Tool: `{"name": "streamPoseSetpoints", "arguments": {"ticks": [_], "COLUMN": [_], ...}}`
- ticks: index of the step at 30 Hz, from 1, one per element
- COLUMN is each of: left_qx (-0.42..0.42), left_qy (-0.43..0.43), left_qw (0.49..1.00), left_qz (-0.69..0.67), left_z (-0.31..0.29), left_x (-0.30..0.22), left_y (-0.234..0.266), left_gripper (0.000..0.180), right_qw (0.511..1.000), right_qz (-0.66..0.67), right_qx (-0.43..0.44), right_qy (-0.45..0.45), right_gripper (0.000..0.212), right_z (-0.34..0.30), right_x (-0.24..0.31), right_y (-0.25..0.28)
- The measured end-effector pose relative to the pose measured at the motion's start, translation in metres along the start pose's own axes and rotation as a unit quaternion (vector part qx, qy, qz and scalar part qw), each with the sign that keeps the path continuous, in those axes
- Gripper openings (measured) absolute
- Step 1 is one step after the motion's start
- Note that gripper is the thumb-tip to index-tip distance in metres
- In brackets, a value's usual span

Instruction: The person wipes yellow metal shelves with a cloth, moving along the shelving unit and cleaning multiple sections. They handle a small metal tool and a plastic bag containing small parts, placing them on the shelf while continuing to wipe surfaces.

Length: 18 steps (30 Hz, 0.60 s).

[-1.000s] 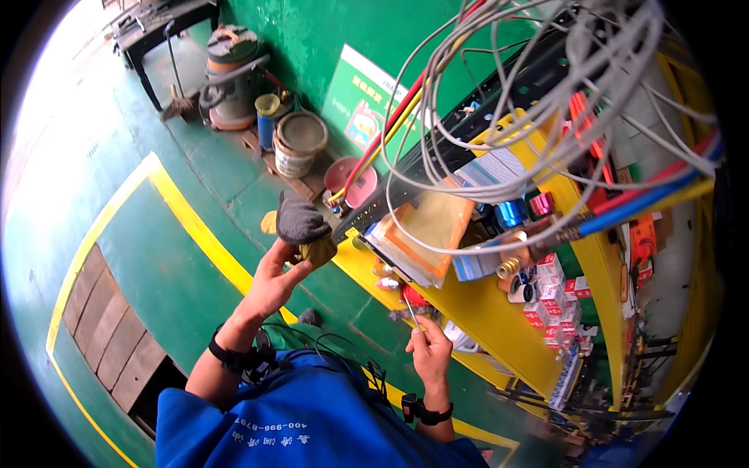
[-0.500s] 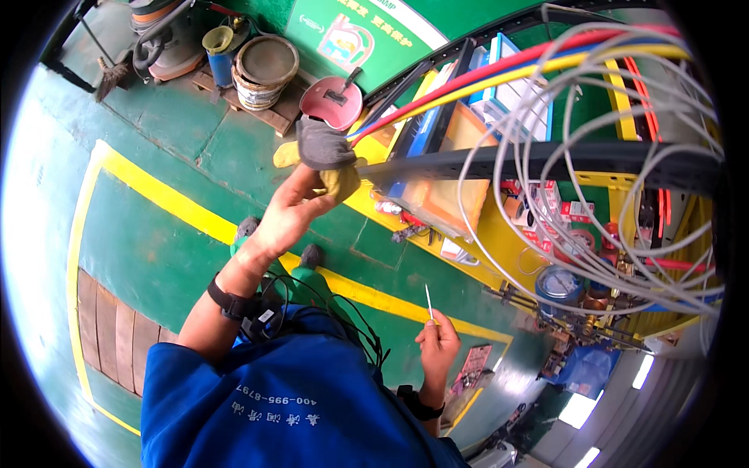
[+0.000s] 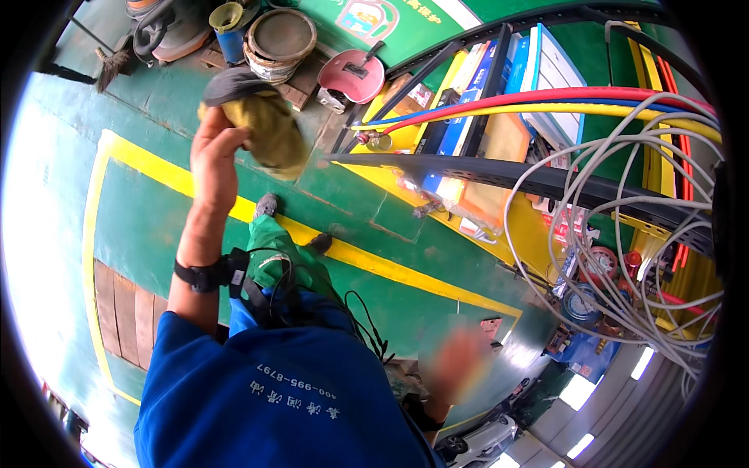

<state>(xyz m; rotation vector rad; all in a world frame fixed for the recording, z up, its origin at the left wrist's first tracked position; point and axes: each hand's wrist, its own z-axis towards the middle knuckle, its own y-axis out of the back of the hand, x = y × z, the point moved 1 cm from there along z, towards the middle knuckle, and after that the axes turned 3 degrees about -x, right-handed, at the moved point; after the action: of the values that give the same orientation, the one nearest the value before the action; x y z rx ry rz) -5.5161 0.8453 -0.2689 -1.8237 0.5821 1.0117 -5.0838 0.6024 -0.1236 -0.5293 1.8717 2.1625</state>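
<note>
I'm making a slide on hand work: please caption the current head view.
Left hand holding a grey-and-yellow cloth item, right hand blurred, over a green floor.

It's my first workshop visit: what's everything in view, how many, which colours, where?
Cloth item: one, grey-yellow, upper left
Vacuum cleaner: one, grey-orange, top left
Broom: one, brown, upper left
Container: one, blue, top left
Lidded bucket: one, whitish, top left
Basin: one, pink, top centre
Hoses: several, red, yellow, blue, upper right
Cable loops: several, grey, right
Rack: one, black-yellow, right
Gauges: two, red and blue, right
Planks: several, brown, left
Car: one, white, bottom right
Shirt: one, blue, bottom
Left hand: one, upper left, fingers gripping cloth item
Right hand: one, blurred, lower right
</note>
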Motion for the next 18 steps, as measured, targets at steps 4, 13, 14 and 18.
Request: {"name": "streamPoseSetpoints", "arguments": {"ticks": [4, 13, 14, 18], "left_qx": [-0.030, -0.121, -0.134, -0.225], "left_qy": [0.032, 0.150, 0.163, 0.211], "left_qw": [0.999, 0.981, 0.978, 0.951], "left_qz": [-0.009, 0.009, 0.002, 0.002], "left_z": [0.014, 0.018, 0.018, 0.011], "left_x": [-0.002, 0.047, 0.052, 0.061], "left_y": [0.035, 0.109, 0.123, 0.166], "left_gripper": [0.051, 0.038, 0.037, 0.014], "right_qw": [1.000, 0.998, 0.997, 0.998], "right_qz": [0.019, 0.015, 0.029, 0.050], "right_qx": [0.022, 0.061, 0.066, 0.044], "right_qy": [-0.012, -0.016, -0.017, 0.017], "right_gripper": [0.049, 0.054, 0.054, 0.051], "right_z": [0.004, -0.003, 0.002, 0.012], "right_x": [0.008, 0.023, 0.029, 0.041], "right_y": [0.003, 0.001, 0.006, 0.014]}}
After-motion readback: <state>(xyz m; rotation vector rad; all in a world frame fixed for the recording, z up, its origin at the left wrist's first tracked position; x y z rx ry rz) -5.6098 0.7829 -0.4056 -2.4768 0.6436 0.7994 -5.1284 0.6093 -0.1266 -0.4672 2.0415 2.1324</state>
